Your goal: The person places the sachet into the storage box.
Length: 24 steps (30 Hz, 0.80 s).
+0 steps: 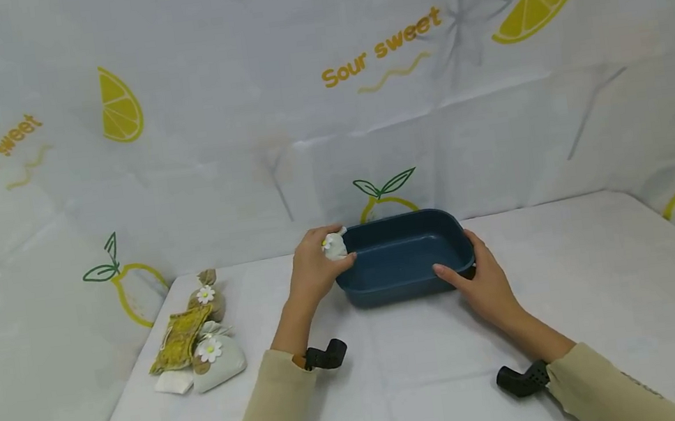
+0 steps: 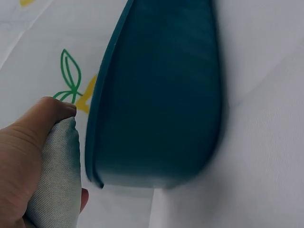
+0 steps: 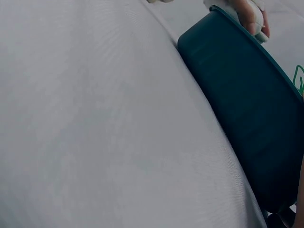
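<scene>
A dark blue rectangular basin point(image 1: 404, 291) stands toward the back of the white table, its visible inside bare. My left hand point(image 1: 311, 264) pinches a small pale grey-green cloth sachet point(image 1: 335, 246) with a white flower on it, at the basin's left rim. Seen from the left wrist, the sachet point(image 2: 58, 173) sits between thumb and fingers, just beside the basin's wall point(image 2: 156, 104). My right hand point(image 1: 487, 283) grips the basin's right end, thumb over the front rim and fingers round the side. Most of that hand is outside the right wrist view.
On the table's left lies a pile of sachets: a mustard-yellow one point(image 1: 179, 340), a pale one with a white flower point(image 1: 224, 365), and a brown one point(image 1: 212, 303) behind. A white packet point(image 1: 175, 381) pokes out underneath. A lemon-printed white cloth point(image 1: 228, 146) hangs behind the table.
</scene>
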Tool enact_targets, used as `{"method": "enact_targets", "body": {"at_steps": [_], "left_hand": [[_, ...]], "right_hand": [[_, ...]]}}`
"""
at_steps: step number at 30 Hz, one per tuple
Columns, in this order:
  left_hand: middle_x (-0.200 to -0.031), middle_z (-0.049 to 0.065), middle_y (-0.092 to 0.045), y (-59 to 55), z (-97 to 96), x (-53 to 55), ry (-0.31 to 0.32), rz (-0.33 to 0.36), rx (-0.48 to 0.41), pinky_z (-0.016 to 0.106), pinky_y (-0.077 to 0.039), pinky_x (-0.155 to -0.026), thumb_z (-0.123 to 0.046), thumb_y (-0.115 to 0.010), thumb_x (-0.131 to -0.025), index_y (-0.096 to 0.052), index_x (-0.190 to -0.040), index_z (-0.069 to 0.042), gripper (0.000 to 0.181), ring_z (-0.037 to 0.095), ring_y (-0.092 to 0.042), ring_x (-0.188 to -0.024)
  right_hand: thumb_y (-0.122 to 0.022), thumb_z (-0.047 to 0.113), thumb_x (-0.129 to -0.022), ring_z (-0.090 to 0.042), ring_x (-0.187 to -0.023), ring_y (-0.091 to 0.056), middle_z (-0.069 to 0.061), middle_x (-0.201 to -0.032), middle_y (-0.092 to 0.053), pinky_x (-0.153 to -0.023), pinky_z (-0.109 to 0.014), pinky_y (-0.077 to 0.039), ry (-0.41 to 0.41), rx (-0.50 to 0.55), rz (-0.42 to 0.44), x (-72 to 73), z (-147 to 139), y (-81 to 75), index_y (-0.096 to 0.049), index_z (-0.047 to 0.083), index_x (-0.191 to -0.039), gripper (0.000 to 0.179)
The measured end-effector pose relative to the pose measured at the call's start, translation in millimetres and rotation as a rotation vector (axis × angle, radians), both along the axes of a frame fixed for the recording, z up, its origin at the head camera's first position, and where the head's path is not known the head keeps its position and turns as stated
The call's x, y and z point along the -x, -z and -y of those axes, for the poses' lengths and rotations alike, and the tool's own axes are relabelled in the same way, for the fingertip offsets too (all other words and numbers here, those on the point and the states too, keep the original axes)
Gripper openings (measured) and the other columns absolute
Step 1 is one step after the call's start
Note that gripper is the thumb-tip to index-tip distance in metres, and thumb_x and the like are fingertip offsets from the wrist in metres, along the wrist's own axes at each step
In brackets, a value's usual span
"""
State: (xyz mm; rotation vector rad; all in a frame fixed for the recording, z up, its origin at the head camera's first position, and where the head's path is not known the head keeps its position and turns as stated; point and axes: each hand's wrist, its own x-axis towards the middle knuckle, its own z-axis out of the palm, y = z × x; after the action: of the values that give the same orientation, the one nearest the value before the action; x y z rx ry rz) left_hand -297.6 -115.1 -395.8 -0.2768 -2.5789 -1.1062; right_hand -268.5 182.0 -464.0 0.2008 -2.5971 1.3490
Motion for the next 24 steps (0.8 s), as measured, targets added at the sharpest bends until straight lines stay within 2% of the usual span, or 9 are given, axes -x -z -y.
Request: {"method": "enact_targets", "body": {"at_steps": [6, 12, 19, 24], "left_hand": [[-0.133, 0.010, -0.063, 4.3, -16.7, 11.1, 0.005, 0.013, -0.009, 0.041, -0.058, -0.087, -0.023, -0.085, -0.081, -0.065, -0.134, -0.017, 0.057, 0.026, -0.062, -0.107], [-0.134, 0.009, -0.063, 6.4, -28.5, 19.5, 0.011, 0.008, 0.037, 0.042, -0.057, -0.089, -0.025, -0.085, -0.082, -0.065, -0.135, -0.017, 0.058, 0.026, -0.062, -0.110], [-0.134, 0.010, -0.063, 3.6, -41.9, 25.2, 0.051, 0.015, 0.043, 0.042, -0.058, -0.086, -0.025, -0.085, -0.082, -0.065, -0.135, -0.015, 0.057, 0.028, -0.062, -0.108], [-0.134, 0.011, -0.063, 5.7, -49.6, 32.4, 0.057, 0.046, 0.079, 0.038, -0.056, -0.081, -0.027, -0.085, -0.082, -0.065, -0.134, -0.017, 0.057, 0.026, -0.062, -0.105]], "right_hand": [[-0.068, 0.047, -0.094, -0.045, -0.154, -0.020, -0.024, -0.167, -0.019, -0.120, -0.068, -0.022, 0.000, 0.010, 0.002, -1.1, 0.1, -1.0, -0.011, 0.007, -0.163, 0.098], [-0.068, 0.047, -0.094, -0.044, -0.154, -0.021, -0.023, -0.167, -0.019, -0.120, -0.067, -0.023, 0.002, 0.011, -0.008, -1.8, 2.2, -0.6, -0.012, 0.005, -0.162, 0.098], [-0.068, 0.047, -0.094, -0.044, -0.154, -0.021, -0.022, -0.168, -0.019, -0.120, -0.067, -0.024, 0.004, 0.004, -0.012, -2.0, 0.6, -0.7, -0.012, 0.007, -0.163, 0.098], [-0.068, 0.046, -0.094, -0.044, -0.154, -0.022, -0.022, -0.167, -0.019, -0.120, -0.066, -0.025, 0.004, 0.005, -0.016, -1.6, 1.3, 0.2, -0.011, 0.008, -0.163, 0.097]]}}
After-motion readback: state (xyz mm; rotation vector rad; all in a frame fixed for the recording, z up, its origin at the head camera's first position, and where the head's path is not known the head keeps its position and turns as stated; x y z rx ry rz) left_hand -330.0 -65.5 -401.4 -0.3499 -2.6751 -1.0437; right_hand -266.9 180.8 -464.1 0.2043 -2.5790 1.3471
